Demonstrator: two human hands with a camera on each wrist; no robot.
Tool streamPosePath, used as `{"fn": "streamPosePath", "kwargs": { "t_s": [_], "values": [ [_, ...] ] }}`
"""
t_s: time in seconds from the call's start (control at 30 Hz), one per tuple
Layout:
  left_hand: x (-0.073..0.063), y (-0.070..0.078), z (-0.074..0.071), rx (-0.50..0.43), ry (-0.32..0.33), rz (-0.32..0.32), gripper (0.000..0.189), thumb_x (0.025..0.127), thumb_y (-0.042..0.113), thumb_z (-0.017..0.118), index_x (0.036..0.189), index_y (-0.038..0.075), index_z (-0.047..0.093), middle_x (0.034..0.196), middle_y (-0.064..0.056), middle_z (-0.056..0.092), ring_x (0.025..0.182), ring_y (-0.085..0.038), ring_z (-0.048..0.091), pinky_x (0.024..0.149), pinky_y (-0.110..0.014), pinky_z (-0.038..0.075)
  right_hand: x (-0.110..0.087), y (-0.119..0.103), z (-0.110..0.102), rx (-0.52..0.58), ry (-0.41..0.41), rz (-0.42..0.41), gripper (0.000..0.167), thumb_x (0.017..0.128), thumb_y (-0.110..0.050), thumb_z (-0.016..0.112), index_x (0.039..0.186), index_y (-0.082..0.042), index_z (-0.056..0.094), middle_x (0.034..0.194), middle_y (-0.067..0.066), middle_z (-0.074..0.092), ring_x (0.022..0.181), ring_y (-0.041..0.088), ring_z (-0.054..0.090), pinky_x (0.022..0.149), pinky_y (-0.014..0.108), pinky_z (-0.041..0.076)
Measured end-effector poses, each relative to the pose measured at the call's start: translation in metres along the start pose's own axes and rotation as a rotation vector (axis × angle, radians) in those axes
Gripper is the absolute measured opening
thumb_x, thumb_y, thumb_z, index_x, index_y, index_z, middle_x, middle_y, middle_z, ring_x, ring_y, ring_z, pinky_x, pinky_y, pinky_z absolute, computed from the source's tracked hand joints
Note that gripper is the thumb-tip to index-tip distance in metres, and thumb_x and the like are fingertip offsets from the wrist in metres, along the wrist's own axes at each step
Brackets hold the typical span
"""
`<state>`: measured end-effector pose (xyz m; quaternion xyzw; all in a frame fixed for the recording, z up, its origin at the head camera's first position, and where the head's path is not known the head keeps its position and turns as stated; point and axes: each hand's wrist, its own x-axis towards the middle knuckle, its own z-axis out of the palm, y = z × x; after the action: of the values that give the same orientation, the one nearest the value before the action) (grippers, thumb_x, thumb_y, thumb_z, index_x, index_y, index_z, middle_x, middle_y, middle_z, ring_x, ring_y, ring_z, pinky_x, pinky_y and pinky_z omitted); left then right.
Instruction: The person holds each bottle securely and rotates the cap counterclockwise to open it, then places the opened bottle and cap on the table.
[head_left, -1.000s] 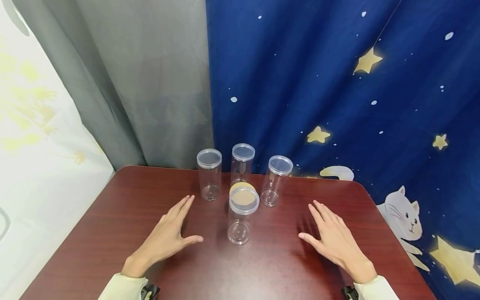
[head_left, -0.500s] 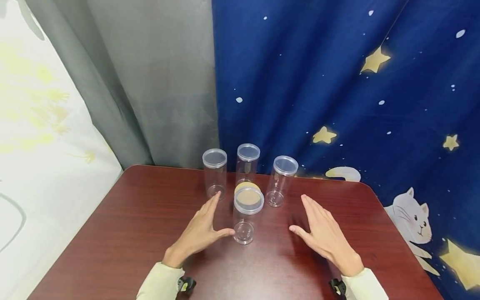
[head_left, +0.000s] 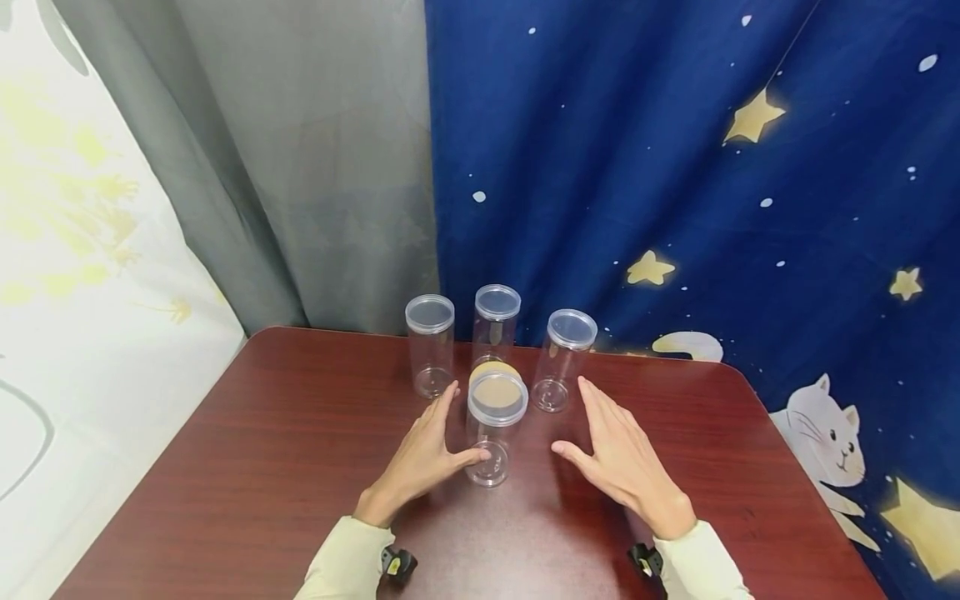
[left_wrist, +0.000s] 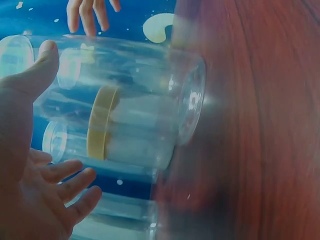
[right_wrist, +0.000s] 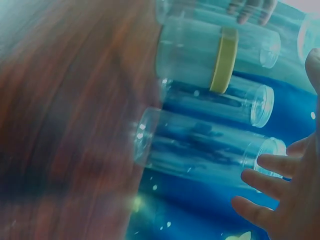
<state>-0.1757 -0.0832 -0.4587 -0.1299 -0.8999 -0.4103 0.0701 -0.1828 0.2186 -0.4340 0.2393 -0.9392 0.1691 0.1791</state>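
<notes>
Nearest me on the table stands a clear plastic jar [head_left: 492,437] with a translucent lid, upright. My left hand [head_left: 422,460] is at its left side, fingers extended, thumb spread in front of the jar's lower body; whether it touches is unclear. My right hand [head_left: 624,457] hovers to the right, fingers straight and thumb apart, with a gap to the jar. Directly behind is a jar with a yellow lid [left_wrist: 103,122], mostly hidden in the head view. Farther back stand three clear lidded jars: a left one [head_left: 431,346], a middle one [head_left: 496,329] and a right one [head_left: 564,358].
The jars stand on a dark red-brown wooden table [head_left: 300,433]. Behind its far edge hang a grey curtain [head_left: 337,208] and a blue star-patterned curtain [head_left: 570,167]. White patterned fabric [head_left: 97,333] hangs at the left.
Both hands have moved inward toward the front jar, the left hand rightward and the right hand leftward. The jars keep their places on the table; the head view has shifted slightly.
</notes>
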Motion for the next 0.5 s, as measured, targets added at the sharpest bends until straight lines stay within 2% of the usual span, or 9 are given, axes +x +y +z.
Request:
{"fn": "streamPosePath", "kwargs": {
  "t_s": [0.13,0.23,0.5],
  "values": [
    [0.0,0.002,0.008,-0.051,0.014,-0.001,0.115,0.068,0.051,0.087,0.156,0.01,0.026,0.152,-0.011,0.044,0.139,-0.032,0.043,0.111,-0.057,0.036,0.009,-0.008,-0.001,0.025,-0.003,-0.008,0.094,0.087,-0.057,0.067,0.154,-0.004,0.028,0.155,0.018,0.039,0.137,0.035,0.045,0.106,0.056,0.041],
    [0.001,0.004,0.012,-0.066,0.022,0.027,0.116,0.067,0.05,0.089,0.155,0.009,0.026,0.15,-0.011,0.046,0.138,-0.03,0.045,0.111,-0.054,0.036,0.015,-0.016,-0.002,0.041,-0.011,-0.017,0.093,0.088,-0.058,0.065,0.155,-0.005,0.028,0.156,0.017,0.037,0.139,0.033,0.044,0.107,0.055,0.041],
    [0.003,0.01,0.017,-0.056,0.015,0.082,0.114,0.067,0.048,0.089,0.153,0.004,0.029,0.15,-0.015,0.044,0.137,-0.032,0.044,0.111,-0.054,0.037,0.025,-0.031,-0.003,0.052,-0.005,-0.066,0.093,0.088,-0.06,0.064,0.155,-0.006,0.029,0.157,0.014,0.038,0.139,0.031,0.044,0.106,0.053,0.042]
  ]
}}
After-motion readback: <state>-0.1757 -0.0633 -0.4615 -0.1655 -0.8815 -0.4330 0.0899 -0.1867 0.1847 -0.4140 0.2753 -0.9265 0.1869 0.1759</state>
